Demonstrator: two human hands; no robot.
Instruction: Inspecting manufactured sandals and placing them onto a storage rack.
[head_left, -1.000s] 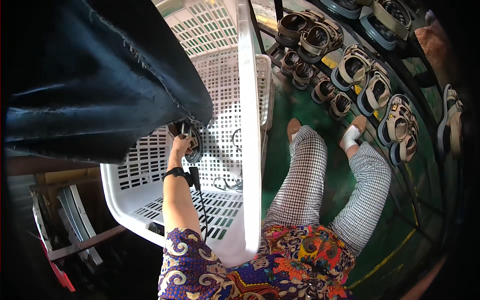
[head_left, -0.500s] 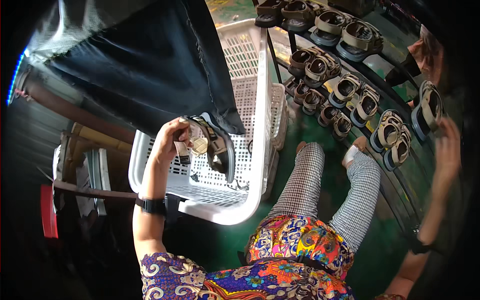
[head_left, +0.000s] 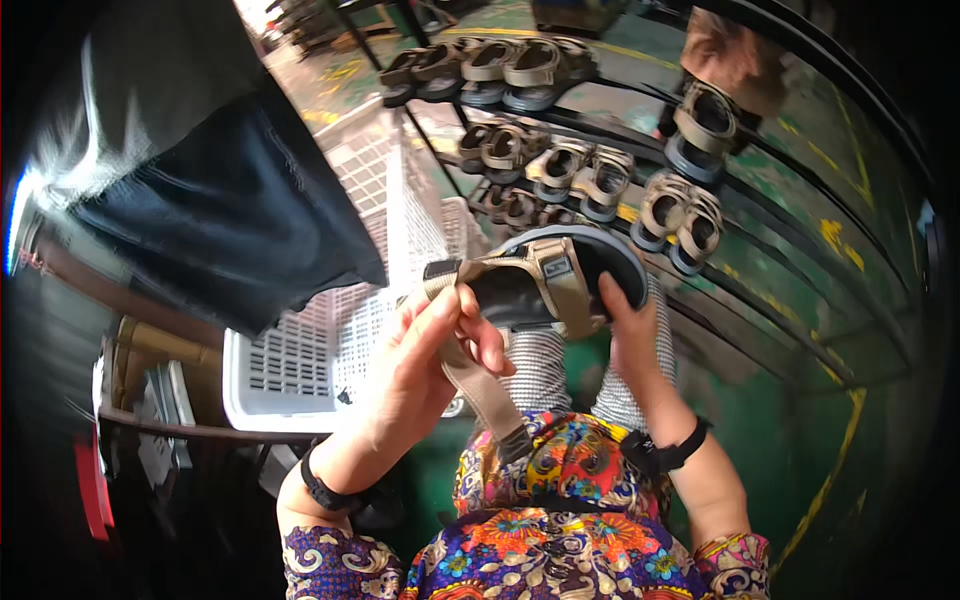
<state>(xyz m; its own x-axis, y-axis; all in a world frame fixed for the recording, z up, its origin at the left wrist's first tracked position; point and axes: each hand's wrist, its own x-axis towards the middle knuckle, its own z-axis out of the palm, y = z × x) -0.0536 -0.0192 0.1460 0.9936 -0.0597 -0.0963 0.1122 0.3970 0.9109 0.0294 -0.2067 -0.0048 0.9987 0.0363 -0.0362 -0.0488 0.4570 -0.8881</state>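
A tan and black strap sandal (head_left: 565, 285) is held between both hands above my lap, its grey sole edge turned away from me. My left hand (head_left: 435, 345) pinches the tan straps at one end, and a loose strap (head_left: 482, 390) with a dark tip hangs below the fingers. My right hand (head_left: 630, 325) grips the other end, with its thumb on the dark footbed and its fingers mostly hidden behind the sole.
A white perforated plastic basket (head_left: 290, 418) stands at the left, partly behind a hanging dark cloth (head_left: 230, 200). Ahead and to the right, a black metal rack (head_left: 790, 200) carries rows of similar sandals (head_left: 680, 215). Another person's arm (head_left: 735, 60) shows behind the rack.
My left hand has brought the sandal from over the basket to in front of my body. The right hand has come from the rack at the right and taken hold of the sandal's other end.
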